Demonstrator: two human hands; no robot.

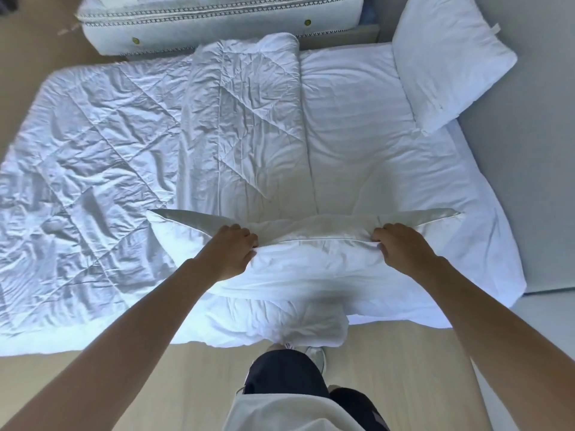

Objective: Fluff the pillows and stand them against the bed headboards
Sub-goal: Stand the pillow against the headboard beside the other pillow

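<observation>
Head view: two hands held one white pillow (311,259) over the near side of the bed (357,135).
Left hand (231,248): fingers were curled tight round the pillow's top edge, pinching the cloth.
Right hand (401,248): it gripped the same top edge the same way.
Held pillow: it hung between the two hands, and its pointy corners stuck out past each hand.
How it would handle: it looked soft, light and floppy, and it sagged in the middle. The cloth looked smooth, so it might slip. It would not break.
Where to hold: I think the two short sides were best, with a big handful of cloth and stuffing, for shaking and plumping.
Other pillow (451,57): it was far ahead of the right hand and off to its right, leaning on a grey panel (529,150).
Pillows counted: two.
Quilt (109,150): one, crumpled, ahead of the left hand.
Spare mattress (217,17): one, far ahead of the left hand.
</observation>
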